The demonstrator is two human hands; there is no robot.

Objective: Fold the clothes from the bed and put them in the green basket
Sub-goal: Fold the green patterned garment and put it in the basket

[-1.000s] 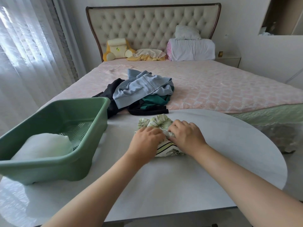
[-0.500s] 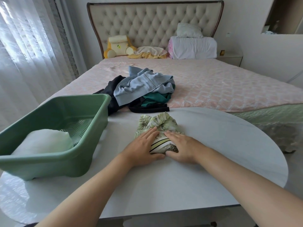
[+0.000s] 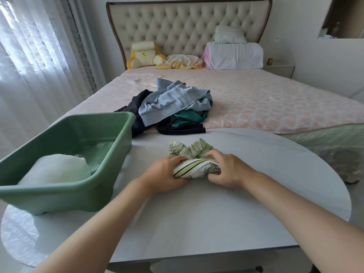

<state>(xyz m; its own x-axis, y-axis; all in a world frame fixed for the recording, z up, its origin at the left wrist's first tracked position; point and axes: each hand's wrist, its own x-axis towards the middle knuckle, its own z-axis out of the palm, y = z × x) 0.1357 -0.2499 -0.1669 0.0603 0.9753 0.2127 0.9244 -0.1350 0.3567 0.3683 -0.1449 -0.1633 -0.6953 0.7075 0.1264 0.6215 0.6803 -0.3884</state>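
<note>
Two hands grip one folded leaf-print garment (image 3: 194, 170) at the centre of a pale, round-edged table (image 3: 197, 223). The left hand (image 3: 163, 172) takes the bundle's 9 o'clock end, fingers curled over the top and thumb along the near edge. The right hand (image 3: 230, 170) takes the 3 o'clock end in like manner, fingers bent over the cloth. Both hands are closed round the fabric; a striped band shows between them, and leafy cloth bulges out at 12 o'clock. Whether the bundle rests on the table or is slightly raised cannot be told. The green basket (image 3: 65, 196) stands on the table at 9 o'clock from the hands, near but apart from them. It holds a white folded item (image 3: 57, 170) in its near end, and its perforated floor shows at the far end. At 12 o'clock from the garment, on the foot of the bed (image 3: 275, 107), lies the unfolded pile. A light blue garment (image 3: 173, 103) is on top, a dark green piece (image 3: 189, 117) lies under it, and black clothing (image 3: 137, 109) sits at the pile's 9 o'clock side, just behind the basket's far corner. Farther off at 12 o'clock, against the tufted headboard (image 3: 187, 26), sit a yellow plush toy (image 3: 143, 56) and rolled white bedding (image 3: 234, 56). Sheer curtains (image 3: 29, 66) hang at 10 o'clock.
</note>
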